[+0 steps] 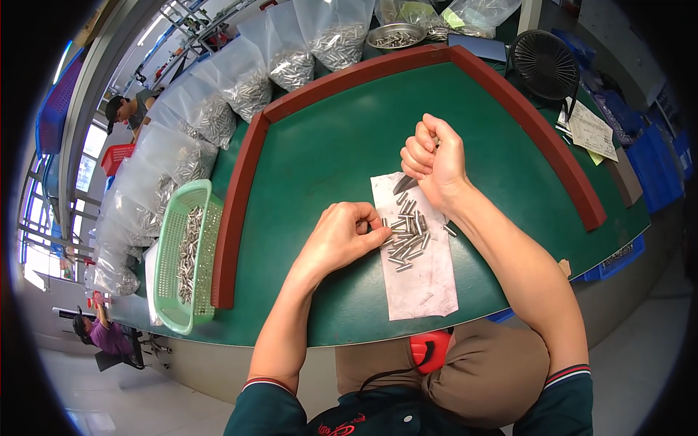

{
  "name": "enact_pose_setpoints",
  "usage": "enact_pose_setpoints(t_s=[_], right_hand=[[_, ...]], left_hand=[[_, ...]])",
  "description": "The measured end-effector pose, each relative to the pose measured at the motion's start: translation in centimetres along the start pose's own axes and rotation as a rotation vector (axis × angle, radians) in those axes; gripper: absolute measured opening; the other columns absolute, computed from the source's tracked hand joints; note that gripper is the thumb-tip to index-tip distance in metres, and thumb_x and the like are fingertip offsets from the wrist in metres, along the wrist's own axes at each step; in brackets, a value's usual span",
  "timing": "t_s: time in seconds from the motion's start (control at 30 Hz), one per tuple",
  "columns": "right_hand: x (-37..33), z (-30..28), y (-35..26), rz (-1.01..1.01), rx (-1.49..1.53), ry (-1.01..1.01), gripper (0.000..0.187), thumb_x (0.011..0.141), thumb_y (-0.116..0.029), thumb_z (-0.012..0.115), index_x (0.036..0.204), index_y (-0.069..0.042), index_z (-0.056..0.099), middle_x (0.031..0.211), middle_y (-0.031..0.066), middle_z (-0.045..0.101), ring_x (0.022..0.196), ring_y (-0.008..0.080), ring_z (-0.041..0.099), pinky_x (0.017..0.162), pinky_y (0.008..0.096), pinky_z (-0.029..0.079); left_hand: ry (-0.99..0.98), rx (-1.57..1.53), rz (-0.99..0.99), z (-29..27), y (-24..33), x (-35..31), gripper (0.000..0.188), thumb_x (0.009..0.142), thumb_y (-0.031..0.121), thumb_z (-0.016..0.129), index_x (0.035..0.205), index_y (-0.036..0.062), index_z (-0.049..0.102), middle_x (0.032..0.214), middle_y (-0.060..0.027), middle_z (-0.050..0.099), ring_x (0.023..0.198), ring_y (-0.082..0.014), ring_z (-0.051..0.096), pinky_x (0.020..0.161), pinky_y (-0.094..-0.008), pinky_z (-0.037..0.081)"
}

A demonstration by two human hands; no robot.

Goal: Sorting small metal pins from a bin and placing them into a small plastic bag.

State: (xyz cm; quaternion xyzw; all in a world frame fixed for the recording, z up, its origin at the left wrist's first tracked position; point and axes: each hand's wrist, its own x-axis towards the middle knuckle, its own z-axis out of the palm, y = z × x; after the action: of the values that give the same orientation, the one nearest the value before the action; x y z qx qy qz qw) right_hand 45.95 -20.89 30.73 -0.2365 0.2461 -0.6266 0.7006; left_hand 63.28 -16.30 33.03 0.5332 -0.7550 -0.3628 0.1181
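Several short, shiny metal pins [408,236] lie in a loose pile on a stained whitish cloth [422,296] on the green tabletop. At the left edge of the pile, my left hand [343,236] is closed in a pinch, with thumb and forefinger on a metal pin partly hidden by the fingertips. My right hand [438,161] is raised in a fist just beyond the pile. From its underside sticks a dark blade-like tool [405,184], pointing down toward the cloth; the fingers hide the rest of it. One pin lies off the cloth's right edge, beside my right wrist.
A brown-red raised border [243,211] frames the work area. Left of it stands a light green basket [207,236] of metal parts. Clear bags [247,87] of metal parts line the far and left sides. A black fan [544,64] and papers [592,131] sit at right.
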Motion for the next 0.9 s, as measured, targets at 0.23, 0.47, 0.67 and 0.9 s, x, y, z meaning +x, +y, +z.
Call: enact_pose_setpoints(t_s=[0.23,0.47,0.67,0.9], right_hand=[[0.1,-0.1,0.2,-0.018,0.018,-0.023,0.037,0.089,-0.028,0.034,0.055,-0.014,0.027,0.04,-0.0037,0.02,0.035,0.0074,0.014,0.033,0.0241,0.014],[0.1,-0.3,0.1,-0.018,0.011,-0.017,0.038,0.089,-0.027,0.034,0.054,-0.014,0.026,0.04,-0.0035,0.02,0.035,0.0075,0.014,0.034,0.0243,0.014],[-0.1,0.4,0.0,-0.035,0.021,-0.057,0.038,0.089,-0.027,0.035,0.054,-0.014,0.026,0.04,-0.0036,0.02,0.035,0.0075,0.014,0.034,0.0242,0.014],[-0.6,0.8,0.6,-0.048,-0.048,-0.128,0.041,0.091,-0.027,0.033,0.053,-0.014,0.026,0.04,-0.0035,0.02,0.036,0.0076,0.014,0.036,0.024,0.015]], left_hand=[[0.109,-0.022,0.017,0.3,-0.9,0.6,0.017,0.069,0.015,0.063,0.068,-0.0022,0.059,0.045,-0.0014,0.038,0.044,-0.0082,0.037,0.044,-0.0279,0.033],[0.283,-0.055,0.04,1.1,-1.0,1.3,0.015,0.072,0.01,0.064,0.072,-0.0034,0.057,0.05,0.0043,0.034,0.047,-0.0033,0.03,0.043,-0.0228,0.026],[0.323,-0.008,0.095,1.3,-1.7,1.7,0.013,0.072,0.007,0.065,0.075,-0.0042,0.059,0.051,0.0035,0.034,0.048,-0.0042,0.03,0.044,-0.023,0.027],[0.386,0.028,0.161,1.6,-1.9,2.2,0.011,0.073,0.008,0.064,0.078,-0.0024,0.062,0.051,-0.0081,0.047,0.045,-0.0143,0.042,0.047,-0.0298,0.036]])
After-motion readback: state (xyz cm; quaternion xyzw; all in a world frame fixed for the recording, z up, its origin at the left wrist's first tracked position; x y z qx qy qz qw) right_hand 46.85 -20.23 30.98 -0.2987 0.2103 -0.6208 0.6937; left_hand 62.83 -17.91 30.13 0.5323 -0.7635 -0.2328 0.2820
